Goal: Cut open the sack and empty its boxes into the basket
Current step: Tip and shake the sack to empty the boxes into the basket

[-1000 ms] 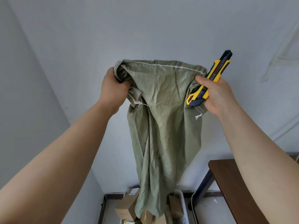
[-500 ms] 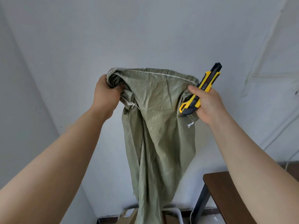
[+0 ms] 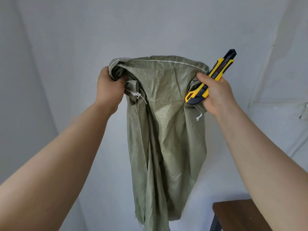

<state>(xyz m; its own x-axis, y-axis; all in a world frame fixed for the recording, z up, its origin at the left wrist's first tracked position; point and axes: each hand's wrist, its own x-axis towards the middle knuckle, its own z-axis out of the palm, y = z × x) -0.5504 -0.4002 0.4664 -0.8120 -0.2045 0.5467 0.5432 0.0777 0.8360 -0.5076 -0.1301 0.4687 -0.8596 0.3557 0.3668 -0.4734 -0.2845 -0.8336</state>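
A limp green woven sack (image 3: pixel 163 130) hangs in front of me, held up by its sewn end with the mouth pointing down. My left hand (image 3: pixel 109 87) is clenched on its upper left corner. My right hand (image 3: pixel 215 92) pinches the upper right corner and also holds a yellow and black utility knife (image 3: pixel 211 77), which points up and to the right. I cannot see a blade extended. The sack looks flat, with no bulges. The basket and boxes are out of view.
A dark brown wooden table (image 3: pixel 241 214) with a dark leg stands at the lower right. A plain grey wall (image 3: pixel 150 27) fills the background, with a corner at the left.
The view has tilted up: the boxes and basket seen below the sack a second ago have left the frame. The sack and both hands sit lower in view, grips unchanged.
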